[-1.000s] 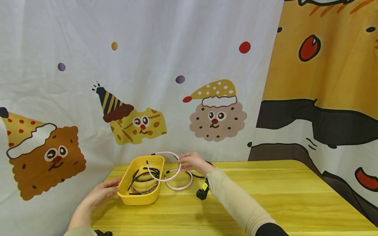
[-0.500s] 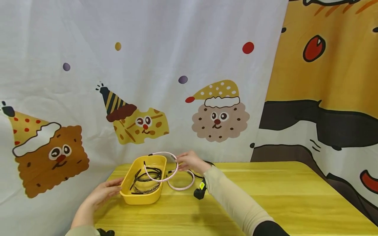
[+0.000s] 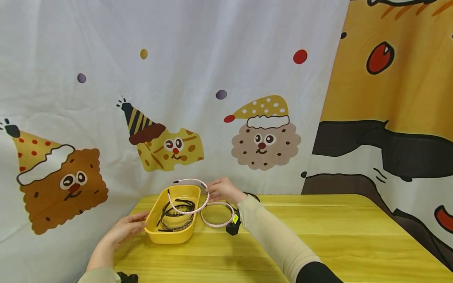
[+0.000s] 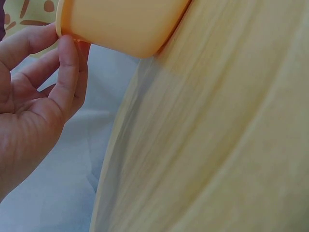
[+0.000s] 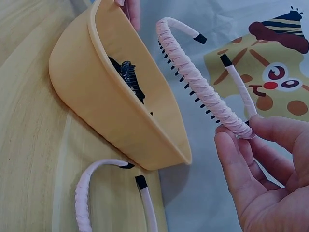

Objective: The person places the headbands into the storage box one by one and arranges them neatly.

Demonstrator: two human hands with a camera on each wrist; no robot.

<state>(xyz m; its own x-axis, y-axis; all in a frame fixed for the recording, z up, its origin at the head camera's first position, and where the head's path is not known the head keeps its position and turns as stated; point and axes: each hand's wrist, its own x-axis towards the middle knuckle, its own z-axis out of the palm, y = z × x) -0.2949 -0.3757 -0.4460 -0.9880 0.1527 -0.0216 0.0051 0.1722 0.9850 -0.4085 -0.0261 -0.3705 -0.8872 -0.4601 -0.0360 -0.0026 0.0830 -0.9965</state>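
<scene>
A pink wrapped headband [image 5: 203, 89] with black comb teeth and black tips is pinched between the thumb and fingers of my right hand [image 3: 224, 189]. In the head view it hangs above the right side of a yellow plastic bin [image 3: 173, 237]. My left hand [image 3: 128, 228] holds the bin's left rim, thumb and fingertips at the edge [image 4: 59, 29]. Inside the bin lie several dark headbands [image 3: 177, 212], some toothed, one speckled. A second pink headband [image 3: 216, 225] rests on the table just right of the bin.
Behind the right hand, a black band [image 3: 253, 196] lies partly hidden at the table's back. The yellow wood-grain table [image 3: 318, 236] meets a printed curtain [image 3: 198, 78] at its back and left edges. A black wrist device [image 3: 232, 226] hangs under the right wrist.
My right hand has carried the pink headband slightly left, further over the bin. The left hand keeps its place on the rim. The head view has shifted a little.
</scene>
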